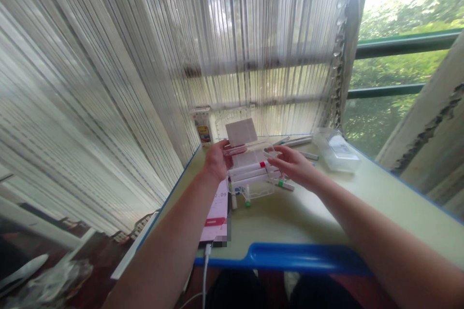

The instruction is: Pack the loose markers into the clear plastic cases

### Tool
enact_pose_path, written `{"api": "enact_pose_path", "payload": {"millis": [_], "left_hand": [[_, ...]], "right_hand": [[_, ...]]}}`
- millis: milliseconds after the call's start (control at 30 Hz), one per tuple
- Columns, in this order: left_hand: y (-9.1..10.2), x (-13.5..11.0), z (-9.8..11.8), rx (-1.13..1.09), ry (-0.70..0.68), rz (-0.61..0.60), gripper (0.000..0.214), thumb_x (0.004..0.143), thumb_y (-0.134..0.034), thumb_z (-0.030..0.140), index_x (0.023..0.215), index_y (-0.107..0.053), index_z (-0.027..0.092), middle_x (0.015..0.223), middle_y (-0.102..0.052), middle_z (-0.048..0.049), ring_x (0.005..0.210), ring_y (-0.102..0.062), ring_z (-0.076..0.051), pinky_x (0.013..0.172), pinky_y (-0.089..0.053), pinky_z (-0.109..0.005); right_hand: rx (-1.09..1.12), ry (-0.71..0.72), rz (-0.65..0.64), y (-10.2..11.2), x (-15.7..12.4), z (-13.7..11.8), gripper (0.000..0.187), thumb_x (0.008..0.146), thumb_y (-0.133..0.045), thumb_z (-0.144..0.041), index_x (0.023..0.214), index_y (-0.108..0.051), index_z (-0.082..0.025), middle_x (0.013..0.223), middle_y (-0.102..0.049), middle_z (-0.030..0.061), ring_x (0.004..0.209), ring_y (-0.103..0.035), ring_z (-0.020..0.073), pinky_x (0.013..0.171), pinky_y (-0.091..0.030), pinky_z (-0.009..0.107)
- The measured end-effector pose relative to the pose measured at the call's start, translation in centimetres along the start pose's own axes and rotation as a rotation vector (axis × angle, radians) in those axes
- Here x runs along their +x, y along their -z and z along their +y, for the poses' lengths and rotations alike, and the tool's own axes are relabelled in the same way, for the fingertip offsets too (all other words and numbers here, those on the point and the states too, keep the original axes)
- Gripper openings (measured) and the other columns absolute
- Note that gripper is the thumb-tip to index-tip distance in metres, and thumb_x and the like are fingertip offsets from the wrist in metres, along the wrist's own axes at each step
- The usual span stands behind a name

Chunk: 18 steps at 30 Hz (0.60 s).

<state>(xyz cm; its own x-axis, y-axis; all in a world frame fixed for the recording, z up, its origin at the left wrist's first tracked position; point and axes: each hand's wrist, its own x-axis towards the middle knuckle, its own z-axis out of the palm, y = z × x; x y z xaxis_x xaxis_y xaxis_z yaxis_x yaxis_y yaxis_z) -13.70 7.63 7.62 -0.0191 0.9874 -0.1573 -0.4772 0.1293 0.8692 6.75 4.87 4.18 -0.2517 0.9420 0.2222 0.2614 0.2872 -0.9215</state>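
Observation:
A clear plastic box (253,181) with an open lid (241,131) sits on the pale desk (308,217). It holds several white markers (250,170) with red and green caps. My left hand (217,158) grips the box's left side, fingers curled round the edge. My right hand (294,164) rests at the box's right side, fingers extended toward a marker inside; whether it pinches one is unclear.
A phone (218,215) with a cable lies left of the box. Loose markers (299,142) lie behind it, and another clear container (337,152) stands at right. A small carton (203,125) stands by the corrugated wall. A blue tray edge (297,256) runs along the desk front.

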Motion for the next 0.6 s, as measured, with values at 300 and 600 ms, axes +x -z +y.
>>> {"api": "enact_pose_path", "payload": {"millis": [300, 600], "left_hand": [[-1.6, -1.2, -1.3, -0.037, -0.174, 0.088, 0.029, 0.089, -0.041, 0.026, 0.099, -0.063, 0.011, 0.077, -0.074, -0.0110, 0.062, -0.070, -0.021, 0.055, -0.053, -0.029], [-1.8, -1.3, -1.7, -0.013, -0.196, 0.062, 0.025, 0.089, -0.041, 0.026, 0.096, -0.061, 0.012, 0.079, -0.074, -0.0116, 0.062, -0.070, -0.022, 0.058, -0.053, -0.031]], "right_hand": [[-0.276, 0.011, 0.246, -1.2, 0.2, 0.8, 0.087, 0.065, -0.074, -0.056, 0.136, -0.043, -0.016, 0.110, -0.065, 0.0148, 0.099, -0.064, 0.0288, 0.084, -0.051, 0.042], [-0.256, -0.014, 0.198, -0.9, 0.1, 0.5, 0.064, 0.069, -0.074, -0.047, 0.123, -0.053, -0.018, 0.099, -0.070, 0.0110, 0.090, -0.066, 0.0264, 0.079, -0.051, 0.040]]}}
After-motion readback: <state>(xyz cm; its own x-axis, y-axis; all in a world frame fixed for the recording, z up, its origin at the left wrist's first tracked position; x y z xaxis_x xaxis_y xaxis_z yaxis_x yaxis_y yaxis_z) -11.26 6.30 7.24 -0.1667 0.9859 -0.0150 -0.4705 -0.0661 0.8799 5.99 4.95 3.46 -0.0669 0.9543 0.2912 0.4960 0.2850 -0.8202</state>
